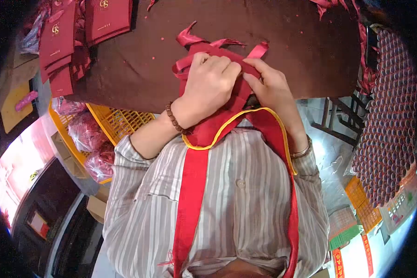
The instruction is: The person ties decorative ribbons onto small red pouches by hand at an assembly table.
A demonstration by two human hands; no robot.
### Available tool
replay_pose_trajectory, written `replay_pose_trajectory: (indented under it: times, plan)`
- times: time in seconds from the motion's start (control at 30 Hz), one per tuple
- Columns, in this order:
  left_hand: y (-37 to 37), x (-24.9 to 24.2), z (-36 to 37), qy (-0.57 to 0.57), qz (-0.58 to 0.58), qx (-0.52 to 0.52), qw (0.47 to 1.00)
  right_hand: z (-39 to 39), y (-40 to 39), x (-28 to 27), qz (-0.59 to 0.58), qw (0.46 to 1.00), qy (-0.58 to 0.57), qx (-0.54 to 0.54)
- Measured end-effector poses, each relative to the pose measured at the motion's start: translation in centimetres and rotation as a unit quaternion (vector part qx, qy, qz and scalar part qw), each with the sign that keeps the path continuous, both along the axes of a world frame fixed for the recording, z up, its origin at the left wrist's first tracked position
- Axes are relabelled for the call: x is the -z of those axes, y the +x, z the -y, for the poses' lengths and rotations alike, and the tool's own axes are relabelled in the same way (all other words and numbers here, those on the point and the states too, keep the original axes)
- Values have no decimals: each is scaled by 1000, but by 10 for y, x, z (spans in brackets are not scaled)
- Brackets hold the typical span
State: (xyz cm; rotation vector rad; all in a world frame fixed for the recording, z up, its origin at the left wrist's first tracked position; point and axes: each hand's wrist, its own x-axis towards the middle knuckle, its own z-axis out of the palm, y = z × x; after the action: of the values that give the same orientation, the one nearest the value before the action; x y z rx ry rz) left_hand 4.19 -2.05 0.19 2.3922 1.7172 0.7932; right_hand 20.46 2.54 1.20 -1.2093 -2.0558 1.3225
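My left hand [213,81], with a beaded bracelet at its wrist, is curled closed over a flat dark red gift bag [207,49] near the table's front edge. My right hand [269,85] sits just beside it. Its thumb and forefinger are pinched at a shiny red ribbon [259,50], whose loop stands up above the fingers. More ribbon ends stick out past the bag's far edge and to the left of my left hand. My fingers hide most of the bag and the point where the ribbon meets it.
The table [264,23] has a brown cloth. Stacked dark red bags [55,37] with gold print lie at its left. Below them, a yellow crate [118,121] stands by plastic-wrapped bundles [84,132]. My red apron [192,194] has yellow trim. Rows of small round items [389,116] fill the right.
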Motion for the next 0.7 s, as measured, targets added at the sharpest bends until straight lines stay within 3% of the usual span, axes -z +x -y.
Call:
replay_pose_trajectory:
  times: [0.17, 0.37, 0.53, 0.6, 0.63, 0.67, 0.7]
  plan:
    - [-5, -3, -2, -20, 74, 3, 997, 0, 2, -2, -2, 999, -42, -2]
    - [-15, -12, -9, -48, 70, 13, 996, 4, -1, 1, -49, 999, 2, -17]
    - [-21, -18, -15, -74, 44, 15, 996, 12, -6, -5, -6, 999, -28, 44]
    - [-31, -27, -25, -228, 165, 91, 955, 15, -6, 2, -19, 998, -28, 58]
    - [-35, -33, -30, -313, 238, 41, 919, 16, -6, 5, -33, 996, -30, 71]
    - [-42, -28, -36, -311, 259, 47, 913, 16, -6, 7, -34, 997, -30, 69]
    - [-46, -28, -45, -322, 187, 79, 925, 16, -7, 9, -45, 997, -12, 56]
